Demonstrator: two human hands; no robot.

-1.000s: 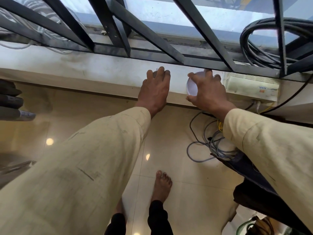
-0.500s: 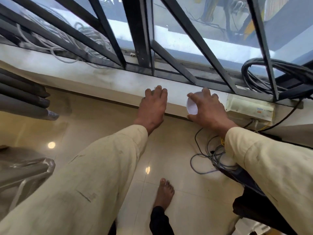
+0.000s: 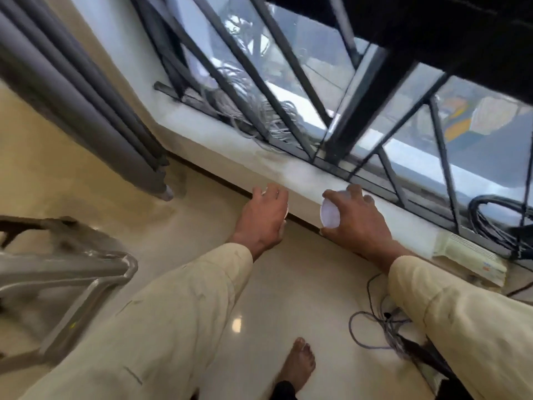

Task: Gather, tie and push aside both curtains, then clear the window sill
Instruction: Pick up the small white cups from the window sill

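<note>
**Both hands at the sill's front edge, a white disc in each**

Your right hand (image 3: pixel 357 217) is closed round a flat white round object (image 3: pixel 330 216), thumb under and fingers over, at the front edge of the window sill (image 3: pixel 291 171). Your left hand (image 3: pixel 264 217) is curled palm-down over the same edge just beside it; a sliver of a second white piece (image 3: pixel 286 209) shows under its fingers, so it seems to hold one too, though most of that piece is hidden.

Largest first: the grey curtain (image 3: pixel 86 111) hangs gathered at the sill's left end, against the wall; no tie shows on it here, and the other curtain is out of view. So, judging by how things lie, you are on the clearing step. The sill's middle stretch is bare. A tangle of pale cables (image 3: pixel 259 119) lies behind the window bars near the left end, a cream box (image 3: pixel 470 259) sits on the front edge toward the right end, and black coiled cable (image 3: pixel 496 220) lies past it.

Your next move calls for lifting both discs straight off the edge without dropping them, then finding somewhere to put them down; the box's leads look likely to snag if you pull it.
</note>
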